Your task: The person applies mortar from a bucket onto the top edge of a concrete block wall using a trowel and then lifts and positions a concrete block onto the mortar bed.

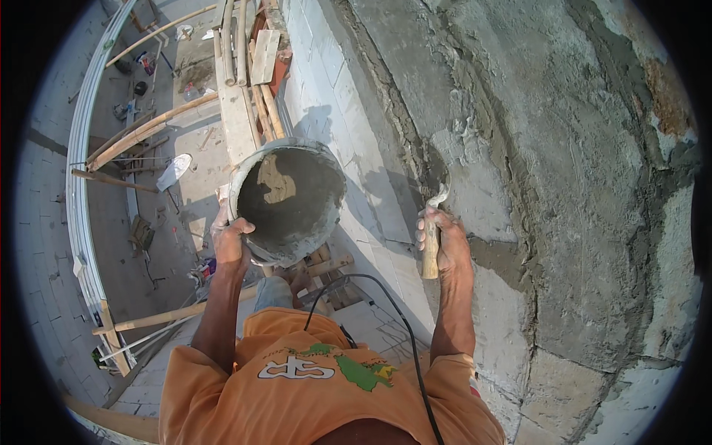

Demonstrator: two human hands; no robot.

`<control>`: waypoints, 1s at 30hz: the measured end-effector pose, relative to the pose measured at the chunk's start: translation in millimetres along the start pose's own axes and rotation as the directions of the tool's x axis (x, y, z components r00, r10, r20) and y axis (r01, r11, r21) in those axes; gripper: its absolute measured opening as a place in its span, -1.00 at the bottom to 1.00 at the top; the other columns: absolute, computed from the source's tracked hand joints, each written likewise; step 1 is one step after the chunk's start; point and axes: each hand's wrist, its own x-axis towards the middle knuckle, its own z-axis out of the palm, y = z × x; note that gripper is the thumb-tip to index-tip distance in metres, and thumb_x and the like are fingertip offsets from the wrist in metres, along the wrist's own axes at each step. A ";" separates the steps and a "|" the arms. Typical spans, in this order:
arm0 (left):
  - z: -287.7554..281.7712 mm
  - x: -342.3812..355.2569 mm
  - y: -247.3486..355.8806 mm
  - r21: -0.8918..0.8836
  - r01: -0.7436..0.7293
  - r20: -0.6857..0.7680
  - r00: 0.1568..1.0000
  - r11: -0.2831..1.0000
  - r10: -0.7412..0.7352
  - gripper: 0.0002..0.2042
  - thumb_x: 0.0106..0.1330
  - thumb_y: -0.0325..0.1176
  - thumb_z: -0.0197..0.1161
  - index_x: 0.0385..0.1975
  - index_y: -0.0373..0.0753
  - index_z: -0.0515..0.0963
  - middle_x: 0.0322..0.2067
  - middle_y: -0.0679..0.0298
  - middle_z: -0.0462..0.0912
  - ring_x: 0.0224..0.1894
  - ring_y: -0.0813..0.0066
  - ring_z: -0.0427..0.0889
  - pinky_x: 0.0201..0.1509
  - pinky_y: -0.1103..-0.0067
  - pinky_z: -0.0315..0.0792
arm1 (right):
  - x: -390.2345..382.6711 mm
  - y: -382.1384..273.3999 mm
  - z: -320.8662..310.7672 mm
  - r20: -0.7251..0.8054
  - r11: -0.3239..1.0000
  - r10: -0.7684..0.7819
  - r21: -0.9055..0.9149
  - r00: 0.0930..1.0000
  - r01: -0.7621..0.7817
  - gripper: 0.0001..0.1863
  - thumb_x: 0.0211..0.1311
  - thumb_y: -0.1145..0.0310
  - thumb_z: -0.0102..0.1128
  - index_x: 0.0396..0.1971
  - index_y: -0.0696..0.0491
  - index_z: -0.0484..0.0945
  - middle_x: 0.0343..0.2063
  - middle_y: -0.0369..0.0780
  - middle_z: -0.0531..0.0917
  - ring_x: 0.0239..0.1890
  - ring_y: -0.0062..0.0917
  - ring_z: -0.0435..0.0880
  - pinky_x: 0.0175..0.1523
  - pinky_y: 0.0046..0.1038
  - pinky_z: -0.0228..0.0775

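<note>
My left hand grips the rim of a round bucket crusted with mortar, its thumb over the edge. Wet grey mortar lies inside, with a sunlit patch on it. In my right hand is a trowel, its wooden handle pointing back toward me and its bent metal neck reaching away. The trowel's blade is in shade against the mortar and hard to make out. Beneath it, a ridge of rough mortar runs along the block wall top.
Pale blocks form the wall's side face. A broad cement-smeared surface spreads to the right. Below on the left are bamboo poles, a plank and scattered debris. A black cable hangs across my orange shirt.
</note>
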 end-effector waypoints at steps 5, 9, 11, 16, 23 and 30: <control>0.9 -1.8 -2.1 -0.029 0.030 -0.009 0.999 0.999 -0.031 -0.30 -0.15 -0.72 0.04 0.19 -0.32 0.47 -0.33 0.37 0.50 -0.39 0.60 0.40 -0.22 0.66 0.35 | -31.7 20.3 -11.2 -0.098 0.997 -0.075 -0.004 0.992 0.075 -0.78 0.28 0.34 0.23 -0.25 0.21 0.56 -0.56 -0.21 0.59 -0.65 -0.54 0.53 -0.60 -0.51 0.38; 10.9 -11.4 1.8 -0.064 0.019 -0.055 0.998 0.998 -0.023 -0.30 -0.14 -0.73 0.05 0.19 -0.32 0.47 -0.36 0.38 0.48 -0.40 0.59 0.40 -0.23 0.65 0.34 | -39.8 33.5 -6.0 -0.087 0.991 -0.125 -0.065 0.988 0.120 -0.78 0.29 0.32 0.23 -0.24 0.17 0.55 -0.57 -0.24 0.56 -0.65 -0.57 0.52 -0.58 -0.53 0.38; 6.6 -13.6 -4.1 -0.070 0.031 -0.064 0.997 0.997 -0.036 -0.30 -0.15 -0.73 0.05 0.19 -0.32 0.47 -0.35 0.38 0.48 -0.39 0.59 0.40 -0.22 0.65 0.34 | -34.8 39.6 -1.3 -0.029 0.987 -0.118 -0.112 0.993 0.114 -0.81 0.30 0.29 0.23 -0.28 0.11 0.54 -0.58 -0.27 0.55 -0.64 -0.59 0.52 -0.57 -0.56 0.38; 20.1 -6.8 -13.2 -0.110 0.132 -0.031 0.990 0.985 -0.136 -0.38 -0.11 -0.72 0.06 0.11 -0.32 0.53 -0.33 0.30 0.53 -0.37 0.50 0.46 -0.21 0.60 0.38 | -42.7 37.7 16.8 0.056 0.968 -0.024 -0.248 0.998 0.037 -0.77 0.26 0.26 0.27 -0.30 0.12 0.53 -0.58 -0.29 0.56 -0.61 -0.62 0.52 -0.53 -0.53 0.39; 51.8 -6.8 10.5 -0.143 0.150 0.077 0.987 0.978 -0.140 -0.61 -0.03 -0.68 0.09 -0.13 -0.35 0.56 -0.35 0.27 0.52 -0.32 0.37 0.53 -0.13 0.49 0.46 | -3.8 90.0 7.3 0.327 0.358 -0.262 -0.841 0.908 0.406 -0.71 0.23 0.27 0.24 -0.23 0.19 0.48 -0.47 0.08 0.62 -0.37 0.04 0.66 -0.23 -0.10 0.49; 72.9 -8.2 44.9 -0.326 0.243 0.033 0.969 0.914 -0.246 -0.86 0.00 -0.65 0.11 -0.41 -0.37 0.50 -0.41 0.14 0.52 -0.33 0.25 0.55 -0.10 0.32 0.49 | 15.8 130.3 -13.0 0.359 0.010 -0.458 -0.913 0.813 0.408 -0.72 0.19 0.31 0.22 -0.29 0.17 0.37 -0.30 0.08 0.60 -0.34 0.06 0.65 -0.26 -0.05 0.49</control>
